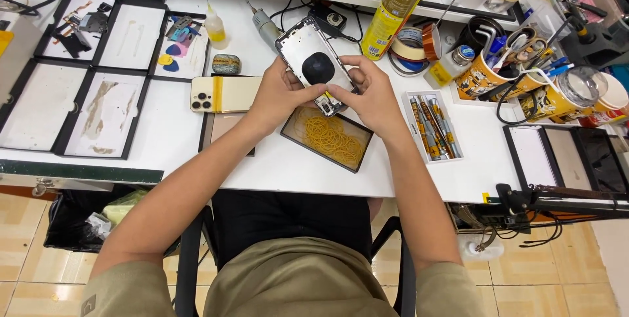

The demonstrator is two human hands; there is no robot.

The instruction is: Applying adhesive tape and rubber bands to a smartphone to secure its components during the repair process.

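Silver phone frame [314, 58] — one — held by two hands: left hand [278, 94], right hand [373, 94].

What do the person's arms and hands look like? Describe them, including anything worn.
Both arms are bare from the short sleeves down. The sleeves belong to an olive-khaki shirt. The left hand and right hand wear no gloves; no watch, rings or wristbands show. A small grey mark sits on the left sleeve.
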